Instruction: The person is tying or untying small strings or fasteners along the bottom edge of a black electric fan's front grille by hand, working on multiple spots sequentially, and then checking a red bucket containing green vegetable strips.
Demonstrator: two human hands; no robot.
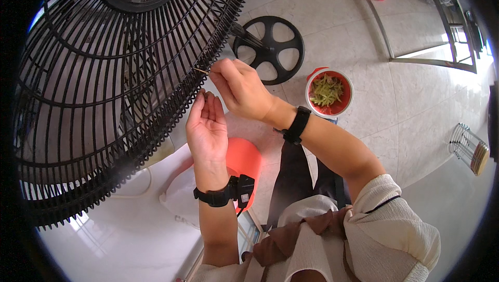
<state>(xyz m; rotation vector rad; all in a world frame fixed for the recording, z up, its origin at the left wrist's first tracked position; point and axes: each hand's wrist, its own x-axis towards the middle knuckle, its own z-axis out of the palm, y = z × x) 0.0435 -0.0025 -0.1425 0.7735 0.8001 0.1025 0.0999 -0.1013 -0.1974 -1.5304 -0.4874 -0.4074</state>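
A large black fan (78, 82) with a wire guard fills the upper left. At the guard's right rim, my right hand (240, 87) pinches a thin wooden stick (201, 71), like a toothpick, whose tip reaches the wires. Just below it, my left hand (207, 131) is palm up beside the rim, fingers loosely stretched and slightly curled. A dark speck shows near its fingertips, too small to make out. Both wrists wear black straps.
The fan's round black base (269, 49) stands on the tiled floor. Nearby is a red-lined white bucket (352, 95) with green scraps. An orange-red bin (252, 160) with a white bag sits below my left hand. A metal frame (387, 37) and a stool (470, 149) are at the right.
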